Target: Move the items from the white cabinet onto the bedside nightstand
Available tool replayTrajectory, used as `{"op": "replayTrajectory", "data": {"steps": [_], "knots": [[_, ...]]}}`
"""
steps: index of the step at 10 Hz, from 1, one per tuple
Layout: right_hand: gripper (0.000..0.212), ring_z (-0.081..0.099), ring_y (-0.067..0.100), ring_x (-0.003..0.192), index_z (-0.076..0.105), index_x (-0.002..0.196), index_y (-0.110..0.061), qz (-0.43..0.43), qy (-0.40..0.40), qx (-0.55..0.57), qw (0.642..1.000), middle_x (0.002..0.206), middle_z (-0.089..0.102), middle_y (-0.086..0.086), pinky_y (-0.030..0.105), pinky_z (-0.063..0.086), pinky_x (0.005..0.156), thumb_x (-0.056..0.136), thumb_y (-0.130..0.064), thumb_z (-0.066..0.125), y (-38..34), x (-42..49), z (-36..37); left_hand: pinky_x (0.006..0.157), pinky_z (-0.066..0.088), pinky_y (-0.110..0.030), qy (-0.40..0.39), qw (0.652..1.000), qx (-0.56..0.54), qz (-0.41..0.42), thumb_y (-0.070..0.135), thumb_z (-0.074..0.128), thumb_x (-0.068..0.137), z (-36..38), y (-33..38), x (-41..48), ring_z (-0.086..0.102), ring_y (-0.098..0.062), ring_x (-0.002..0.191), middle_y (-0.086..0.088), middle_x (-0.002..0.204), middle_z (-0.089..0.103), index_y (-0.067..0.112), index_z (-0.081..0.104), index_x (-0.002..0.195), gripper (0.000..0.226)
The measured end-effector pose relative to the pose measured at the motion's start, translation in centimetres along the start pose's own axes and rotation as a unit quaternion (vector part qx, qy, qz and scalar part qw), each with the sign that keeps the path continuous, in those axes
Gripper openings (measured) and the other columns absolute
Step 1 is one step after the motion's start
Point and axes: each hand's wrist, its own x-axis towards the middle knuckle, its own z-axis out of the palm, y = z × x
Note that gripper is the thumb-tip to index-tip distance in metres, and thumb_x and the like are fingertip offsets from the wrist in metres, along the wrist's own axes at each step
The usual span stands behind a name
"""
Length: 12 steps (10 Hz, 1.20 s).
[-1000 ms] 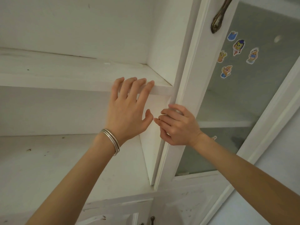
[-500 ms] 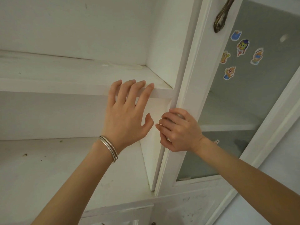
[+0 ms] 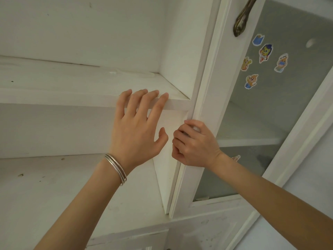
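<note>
The white cabinet point(image 3: 90, 98) stands open in front of me, and both shelves in view are bare. My left hand point(image 3: 137, 127), with silver bangles on the wrist, has spread fingers whose tips touch the front edge of the upper shelf. My right hand point(image 3: 194, 145) is curled beside the inner edge of the open cabinet door point(image 3: 207, 98). It grips a small pale grey thing point(image 3: 195, 129); only a sliver shows between thumb and forefinger, so I cannot identify it. The nightstand is out of view.
The glass door panel point(image 3: 270, 123) carries several cartoon stickers point(image 3: 264, 53) and a dark metal handle point(image 3: 241, 22) at the top. The lower shelf point(image 3: 54, 186) has a few dark specks. Lower cabinet fronts point(image 3: 207, 231) sit below.
Both hands keep nearly the same pose. The view has shifted slightly, so the hands and shelves sit a little lower in the frame.
</note>
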Motion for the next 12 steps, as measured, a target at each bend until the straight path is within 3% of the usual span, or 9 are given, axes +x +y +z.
{"op": "replayTrajectory", "data": {"steps": [2,4,5,6,7,8,10,11,12], "knots": [[0.023,0.052,0.021,0.066,0.056,0.060,-0.011,-0.022,-0.013,-0.026,0.999,0.065,0.057,0.002,0.034,0.037,0.081,0.080,-0.019,0.048,0.1,0.3,-0.1,0.107,0.026,-0.048,0.020,0.999,-0.022,-0.023,0.032,0.053,0.078,0.4,0.3,0.2,0.049,-0.033,0.113,-0.013,0.121,0.057,0.007,0.054,0.126,0.055],[0.024,0.052,0.021,0.070,0.058,0.066,-0.011,-0.012,-0.097,-0.040,0.994,0.070,0.059,0.002,0.035,0.037,0.080,0.083,-0.020,0.043,-0.1,0.7,-1.3,0.107,0.025,-0.048,-0.005,0.999,-0.030,-0.009,0.032,0.054,0.075,-0.1,0.0,0.0,0.047,-0.032,0.115,-0.012,0.123,0.055,0.008,0.052,0.129,0.059],[0.023,0.054,0.021,0.080,0.061,0.075,-0.014,-0.024,-0.175,-0.051,0.983,0.079,0.061,0.001,0.037,0.035,0.087,0.088,-0.024,0.044,0.0,0.7,-2.2,0.108,0.023,-0.049,-0.037,0.999,-0.008,0.013,0.034,0.052,0.074,-0.3,-0.4,0.0,0.044,-0.033,0.118,-0.013,0.127,0.052,0.009,0.046,0.134,0.066],[0.027,0.052,0.023,0.103,0.065,0.098,-0.022,-0.093,-0.279,-0.056,0.954,0.103,0.062,0.000,0.042,0.024,0.102,0.089,-0.041,0.049,0.5,0.7,-3.9,0.107,0.022,-0.050,-0.066,0.997,0.001,0.031,0.036,0.051,0.073,-0.7,-0.7,-0.2,0.042,-0.034,0.118,-0.013,0.130,0.050,0.009,0.042,0.138,0.071],[0.032,0.051,0.025,0.114,0.066,0.111,-0.026,-0.126,-0.310,0.010,0.942,0.121,0.060,0.002,0.047,0.022,0.108,0.082,-0.040,0.063,1.2,1.2,-6.4,0.106,0.022,-0.050,-0.093,0.994,-0.007,0.048,0.033,0.063,0.070,-1.0,-1.3,0.0,0.043,-0.035,0.119,-0.014,0.132,0.050,0.008,0.041,0.139,0.076],[0.044,0.053,0.030,0.116,0.065,0.114,-0.019,-0.043,-0.274,0.072,0.958,0.126,0.058,0.010,0.050,0.031,0.105,0.072,-0.027,0.075,0.8,1.5,-9.0,0.106,0.023,-0.049,-0.123,0.990,-0.021,0.061,0.027,0.071,0.067,-2.2,-1.8,0.4,0.044,-0.036,0.122,-0.016,0.135,0.049,0.007,0.043,0.138,0.079],[0.049,0.051,0.028,0.120,0.062,0.120,-0.018,-0.014,-0.281,0.083,0.956,0.131,0.055,0.011,0.049,0.031,0.106,0.072,-0.021,0.073,-0.9,0.0,-13.6,0.108,0.023,-0.052,-0.180,0.982,-0.039,0.030,0.022,0.071,0.072,-6.3,-2.1,-1.3,0.037,-0.036,0.130,-0.015,0.140,0.045,0.008,0.046,0.137,0.071],[0.052,0.053,0.028,0.119,0.062,0.120,-0.017,0.016,-0.276,0.065,0.959,0.129,0.057,0.012,0.050,0.033,0.104,0.070,-0.024,0.076,-1.3,-0.7,-15.7,0.098,0.037,-0.053,-0.145,0.988,-0.043,0.030,0.017,0.072,0.069,-9.0,-1.9,-2.7,0.051,-0.038,0.116,-0.016,0.123,0.059,0.007,0.058,0.124,0.058],[0.056,0.052,0.028,0.120,0.060,0.123,-0.015,0.091,-0.270,0.050,0.957,0.129,0.056,0.013,0.051,0.033,0.103,0.071,-0.027,0.076,-0.8,-0.3,-17.9,0.088,0.045,-0.048,-0.086,0.995,-0.038,0.021,0.026,0.053,0.073,-12.1,-0.7,-3.0,0.061,-0.034,0.099,-0.012,0.104,0.066,0.008,0.066,0.111,0.045]]}}
